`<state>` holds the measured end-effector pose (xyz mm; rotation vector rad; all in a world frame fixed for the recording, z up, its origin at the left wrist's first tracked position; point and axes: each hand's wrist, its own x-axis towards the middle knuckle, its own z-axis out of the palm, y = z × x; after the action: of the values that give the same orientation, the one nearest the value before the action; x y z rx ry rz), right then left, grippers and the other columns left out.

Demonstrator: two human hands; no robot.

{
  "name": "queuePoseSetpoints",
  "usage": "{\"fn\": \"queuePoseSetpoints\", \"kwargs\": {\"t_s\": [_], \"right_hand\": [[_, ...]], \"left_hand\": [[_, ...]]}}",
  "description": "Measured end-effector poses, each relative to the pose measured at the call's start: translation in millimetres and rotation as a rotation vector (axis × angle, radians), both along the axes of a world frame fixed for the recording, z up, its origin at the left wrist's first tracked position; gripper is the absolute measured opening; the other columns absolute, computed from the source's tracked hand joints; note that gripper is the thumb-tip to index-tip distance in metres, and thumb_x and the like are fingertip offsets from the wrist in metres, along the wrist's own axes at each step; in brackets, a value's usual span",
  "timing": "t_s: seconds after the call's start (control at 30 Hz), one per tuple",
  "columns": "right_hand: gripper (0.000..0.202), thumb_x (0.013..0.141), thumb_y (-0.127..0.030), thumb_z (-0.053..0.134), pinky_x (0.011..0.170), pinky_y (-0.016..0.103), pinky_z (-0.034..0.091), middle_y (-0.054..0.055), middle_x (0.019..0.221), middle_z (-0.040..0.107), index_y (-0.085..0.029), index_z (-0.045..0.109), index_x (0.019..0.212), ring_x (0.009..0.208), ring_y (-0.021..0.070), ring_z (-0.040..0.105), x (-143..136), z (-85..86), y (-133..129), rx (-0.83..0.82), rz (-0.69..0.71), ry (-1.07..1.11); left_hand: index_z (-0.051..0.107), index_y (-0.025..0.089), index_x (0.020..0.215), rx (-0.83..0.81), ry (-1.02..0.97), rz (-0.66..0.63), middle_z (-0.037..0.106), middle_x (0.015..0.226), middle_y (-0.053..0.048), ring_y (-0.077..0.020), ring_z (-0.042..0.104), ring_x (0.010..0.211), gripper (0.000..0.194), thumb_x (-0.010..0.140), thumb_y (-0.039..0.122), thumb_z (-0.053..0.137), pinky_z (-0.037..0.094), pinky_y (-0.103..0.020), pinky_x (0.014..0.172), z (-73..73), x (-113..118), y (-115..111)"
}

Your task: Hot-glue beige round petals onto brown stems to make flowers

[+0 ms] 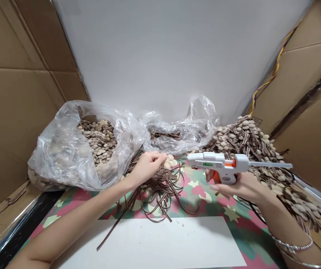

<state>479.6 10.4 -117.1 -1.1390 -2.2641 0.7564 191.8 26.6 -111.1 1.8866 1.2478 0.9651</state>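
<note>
My left hand (pixel 150 165) is closed in a pinch, with a small beige flower-shaped piece (pixel 170 162) at its fingertips. Under that hand lies a loose heap of thin brown strips (pixel 160 190), some curling and one reaching toward the white sheet. My right hand (pixel 241 186) is wrapped round the handle of a white glue gun (pixel 224 164) with an orange trigger. A glue stick (pixel 271 164) sticks out of its back end. The gun's nozzle points left toward the flower-shaped piece, with a small gap that I cannot judge exactly.
At the left stands a clear plastic bag (pixel 65 149) of beige oval pieces (pixel 101 144). Another plastic bag (pixel 199 130) holds brown strips behind my hands. Stems with beige ovals (pixel 250 138) pile up at the right. A white sheet (pixel 160 243) lies in front on a patterned cloth (pixel 194 203). Cardboard walls (pixel 12 112) flank the table.
</note>
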Motion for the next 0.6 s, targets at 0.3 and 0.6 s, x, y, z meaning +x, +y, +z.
{"fn": "queuePoseSetpoints", "kwargs": {"t_s": [0.3, 0.6], "right_hand": [[0.02, 0.078, -0.041, 0.058, 0.044, 0.026, 0.044, -0.001, 0.061, 0.052, -0.022, 0.054, 0.084, 0.051, 0.0136, 0.05, -14.5, -3.8, -2.2, 0.038, 0.05, -0.056], [0.023, 0.077, -0.043, 0.058, 0.042, 0.026, 0.04, -0.001, 0.054, 0.05, -0.021, 0.051, 0.076, 0.047, 0.0135, 0.047, -17.4, -8.3, -1.2, 0.031, -0.021, -0.098]], "left_hand": [[0.07, 0.019, 0.073, 0.141, 0.062, 0.059, 0.066, 0.089, -0.005, -0.0176, 0.058, 0.085, 0.04, 0.087, 0.04, 0.04, 0.04, -0.027, 0.079, -4.7, 3.1, -5.6], [0.071, 0.018, 0.084, 0.166, 0.086, 0.048, 0.064, 0.09, -0.005, -0.0163, 0.056, 0.082, 0.038, 0.089, 0.039, 0.039, 0.04, -0.027, 0.079, -4.3, 3.9, -7.9]]}}
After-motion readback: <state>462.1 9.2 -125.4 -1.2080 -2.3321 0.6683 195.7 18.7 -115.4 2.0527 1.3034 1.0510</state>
